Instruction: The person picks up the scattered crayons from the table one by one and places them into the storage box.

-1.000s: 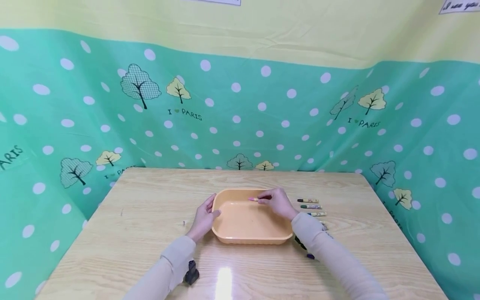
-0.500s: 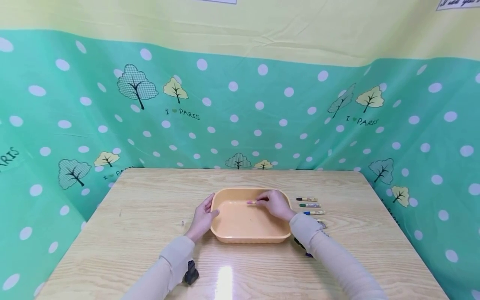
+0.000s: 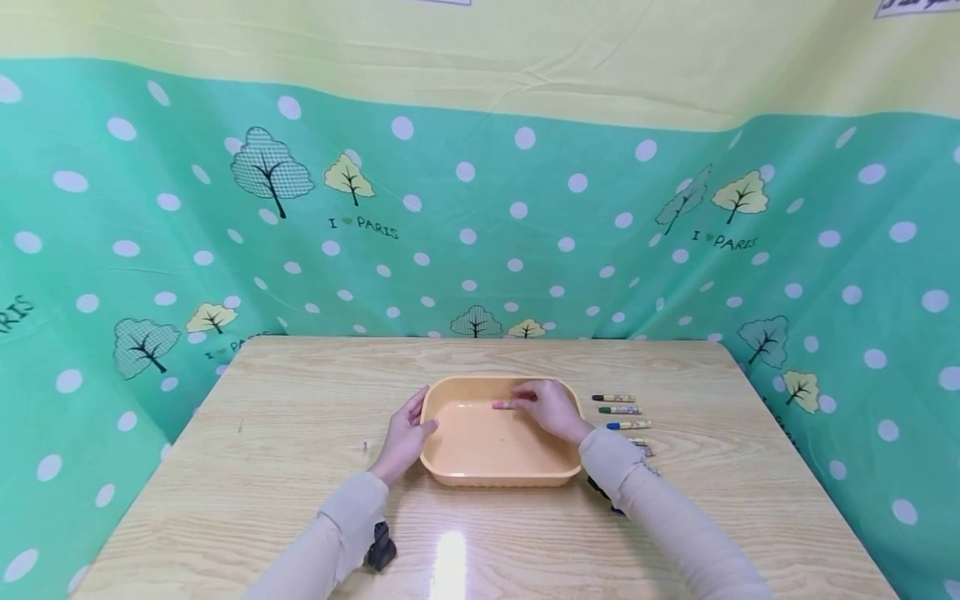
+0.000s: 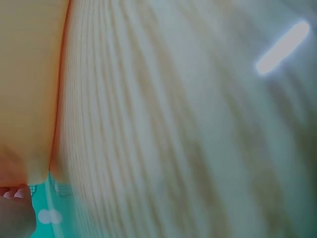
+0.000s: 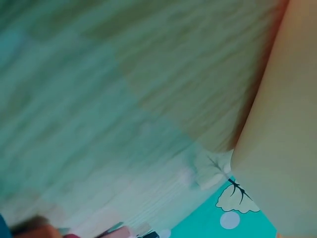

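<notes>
The pink crayon [image 3: 502, 406] juts leftward — beyond the right fingers [image 3: 524, 402].

- A screened-off indoor spot — whether home, office or lab, the views cannot tell.
- Beyond the left hand [image 3: 405, 439] and its grip: dotted green cloth [image 3: 442, 218], tree-printed, hung like walls.
- Beneath that grip: a wood-grain table [image 3: 300, 429] — glossy, reflecting light.

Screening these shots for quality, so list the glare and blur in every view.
Head: bright glare streak on the table near the bottom edge, tray clear-edged; left wrist: white glare upper right, table grain blurred; right wrist: table dim, badly blurred, tree print crisper.
</notes>
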{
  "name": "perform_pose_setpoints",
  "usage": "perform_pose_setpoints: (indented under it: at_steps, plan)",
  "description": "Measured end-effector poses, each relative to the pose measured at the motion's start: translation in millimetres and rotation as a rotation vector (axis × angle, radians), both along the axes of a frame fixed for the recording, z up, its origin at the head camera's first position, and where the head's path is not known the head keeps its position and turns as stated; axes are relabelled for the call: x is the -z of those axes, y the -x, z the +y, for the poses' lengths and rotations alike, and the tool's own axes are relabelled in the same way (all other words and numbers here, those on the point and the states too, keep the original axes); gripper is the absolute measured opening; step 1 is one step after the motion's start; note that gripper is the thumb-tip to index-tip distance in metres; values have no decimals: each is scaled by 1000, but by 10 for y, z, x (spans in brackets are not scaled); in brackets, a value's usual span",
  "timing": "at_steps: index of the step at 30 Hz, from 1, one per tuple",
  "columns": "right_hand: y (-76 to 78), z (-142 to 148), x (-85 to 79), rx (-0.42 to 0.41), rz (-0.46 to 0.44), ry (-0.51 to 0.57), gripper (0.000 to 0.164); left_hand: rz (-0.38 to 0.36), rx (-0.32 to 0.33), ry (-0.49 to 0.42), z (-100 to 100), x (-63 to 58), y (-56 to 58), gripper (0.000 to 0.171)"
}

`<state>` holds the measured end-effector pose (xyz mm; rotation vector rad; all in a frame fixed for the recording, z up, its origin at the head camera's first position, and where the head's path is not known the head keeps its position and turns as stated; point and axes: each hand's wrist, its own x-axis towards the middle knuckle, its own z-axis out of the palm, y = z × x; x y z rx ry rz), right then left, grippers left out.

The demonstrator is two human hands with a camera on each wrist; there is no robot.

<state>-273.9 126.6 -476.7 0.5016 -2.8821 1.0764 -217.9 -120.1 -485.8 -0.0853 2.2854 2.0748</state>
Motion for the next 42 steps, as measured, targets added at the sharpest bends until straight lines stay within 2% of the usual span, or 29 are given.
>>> perform_pose_setpoints:
  at_steps: [7, 10, 15, 18, 24, 30, 35, 42]
  plan:
    - [-2, 5, -25, -14, 13, 1, 24, 10, -11, 7, -2, 46, 40, 65]
    - [-7, 14, -41, -9, -19, 22, 24, 16, -11, 10, 7, 42, 42, 64]
    - [-41, 54, -109, 7, -164, 203, 24, 21, -15, 13, 23, 46, 45, 65]
    - [-75, 105, -177, 10, -207, 286, 26, 19, -7, 8, 26, 49, 48, 65]
    - [-169, 313, -356, 0, -176, 302, 30, 25, -12, 13, 2, 48, 48, 64]
    - [-184, 715, -482, 68, -135, 299, 31, 22, -3, 17, -9, 52, 36, 64]
    - [-106, 1073, -430, 94, -83, 236, 37, 27, 0, 21, -5, 57, 33, 65]
    - [55, 1419, -180, 148, -130, 189, 35, 14, -13, 24, -10, 64, 19, 65]
